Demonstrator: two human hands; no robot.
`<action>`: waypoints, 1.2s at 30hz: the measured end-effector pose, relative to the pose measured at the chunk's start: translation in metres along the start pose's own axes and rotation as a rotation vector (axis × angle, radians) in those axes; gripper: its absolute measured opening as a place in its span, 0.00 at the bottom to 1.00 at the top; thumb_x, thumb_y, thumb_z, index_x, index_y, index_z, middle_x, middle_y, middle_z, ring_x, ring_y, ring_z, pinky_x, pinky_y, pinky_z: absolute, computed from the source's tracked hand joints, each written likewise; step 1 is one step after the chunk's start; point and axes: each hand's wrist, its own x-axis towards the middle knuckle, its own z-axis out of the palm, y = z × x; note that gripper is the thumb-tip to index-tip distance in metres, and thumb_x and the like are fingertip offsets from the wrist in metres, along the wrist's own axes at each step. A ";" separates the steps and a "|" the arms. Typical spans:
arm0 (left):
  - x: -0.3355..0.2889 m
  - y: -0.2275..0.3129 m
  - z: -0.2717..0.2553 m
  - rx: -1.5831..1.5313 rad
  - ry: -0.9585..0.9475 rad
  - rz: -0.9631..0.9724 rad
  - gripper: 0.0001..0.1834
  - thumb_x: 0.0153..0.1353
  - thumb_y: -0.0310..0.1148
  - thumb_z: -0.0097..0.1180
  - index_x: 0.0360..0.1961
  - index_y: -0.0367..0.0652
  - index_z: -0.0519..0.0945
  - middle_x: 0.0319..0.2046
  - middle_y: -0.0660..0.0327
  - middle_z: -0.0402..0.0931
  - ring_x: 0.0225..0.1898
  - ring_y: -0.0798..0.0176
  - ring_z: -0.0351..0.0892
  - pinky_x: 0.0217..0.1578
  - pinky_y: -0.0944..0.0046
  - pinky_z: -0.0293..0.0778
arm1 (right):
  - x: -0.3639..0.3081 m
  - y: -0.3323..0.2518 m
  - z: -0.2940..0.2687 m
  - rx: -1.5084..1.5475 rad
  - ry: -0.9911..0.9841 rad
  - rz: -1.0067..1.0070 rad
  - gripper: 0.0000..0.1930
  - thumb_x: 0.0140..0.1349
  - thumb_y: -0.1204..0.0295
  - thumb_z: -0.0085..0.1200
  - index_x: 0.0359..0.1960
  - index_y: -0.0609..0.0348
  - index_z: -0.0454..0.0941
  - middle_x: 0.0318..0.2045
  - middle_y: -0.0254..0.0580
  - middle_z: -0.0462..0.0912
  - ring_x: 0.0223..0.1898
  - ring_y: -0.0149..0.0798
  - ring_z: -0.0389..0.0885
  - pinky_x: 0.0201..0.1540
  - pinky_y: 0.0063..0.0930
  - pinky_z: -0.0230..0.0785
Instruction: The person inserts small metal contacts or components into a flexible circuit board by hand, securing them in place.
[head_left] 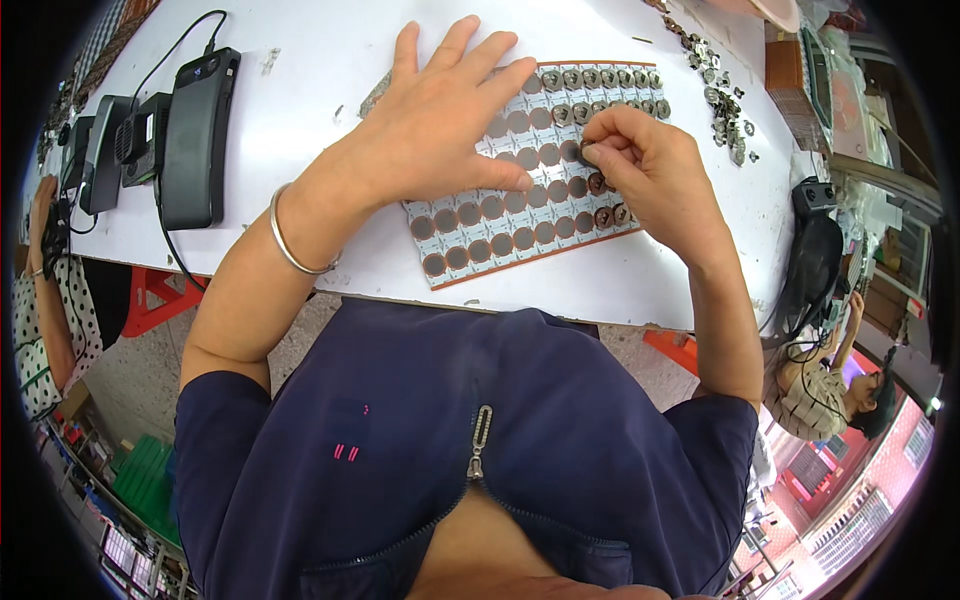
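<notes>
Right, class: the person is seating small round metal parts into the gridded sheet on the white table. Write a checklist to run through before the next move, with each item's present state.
1. Left hand lies flat on the gridded sheet, steadying it: ok.
2. Right hand has a pinch grip on a small round part over a cell: ok.
3. Part sits square in its cell: cannot tell, fingers hide it.
4. Open cells remain in the lower rows: ok.
5. Loose metal parts lie on the table beyond the right hand: ok.
6. Black devices and their cable lie apart from the sheet: ok.
</notes>
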 end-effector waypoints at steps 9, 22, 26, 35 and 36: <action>-0.002 -0.004 0.005 -0.013 0.033 0.033 0.54 0.46 0.63 0.70 0.72 0.49 0.66 0.72 0.48 0.59 0.76 0.40 0.48 0.71 0.29 0.39 | -0.003 -0.002 0.013 -0.004 0.052 -0.011 0.04 0.63 0.75 0.58 0.36 0.63 0.81 0.25 0.42 0.83 0.25 0.37 0.81 0.31 0.30 0.73; 0.002 -0.006 0.002 -0.007 -0.082 0.052 0.53 0.55 0.62 0.64 0.71 0.36 0.61 0.70 0.36 0.54 0.74 0.30 0.47 0.66 0.21 0.43 | -0.013 0.019 0.037 -0.256 0.407 -0.280 0.07 0.55 0.72 0.68 0.36 0.56 0.87 0.32 0.38 0.82 0.38 0.43 0.80 0.40 0.35 0.73; 0.005 -0.005 0.001 -0.018 -0.103 0.032 0.53 0.55 0.63 0.64 0.71 0.36 0.61 0.71 0.36 0.54 0.74 0.30 0.46 0.67 0.21 0.42 | -0.016 0.021 0.038 -0.290 0.429 -0.376 0.10 0.52 0.73 0.70 0.37 0.56 0.87 0.32 0.37 0.81 0.37 0.42 0.78 0.39 0.34 0.73; 0.002 0.001 -0.002 -0.005 -0.020 -0.001 0.54 0.46 0.63 0.70 0.71 0.48 0.66 0.72 0.48 0.58 0.76 0.39 0.47 0.70 0.27 0.41 | -0.007 0.025 0.021 -0.298 0.362 -0.434 0.11 0.52 0.74 0.69 0.39 0.57 0.87 0.34 0.41 0.82 0.36 0.43 0.80 0.38 0.34 0.74; 0.002 0.000 -0.002 -0.023 -0.019 0.001 0.55 0.45 0.63 0.70 0.71 0.46 0.66 0.72 0.47 0.58 0.76 0.38 0.47 0.70 0.26 0.41 | 0.002 0.030 0.011 -0.211 0.350 -0.392 0.11 0.54 0.73 0.68 0.40 0.58 0.86 0.35 0.43 0.83 0.35 0.43 0.81 0.38 0.34 0.75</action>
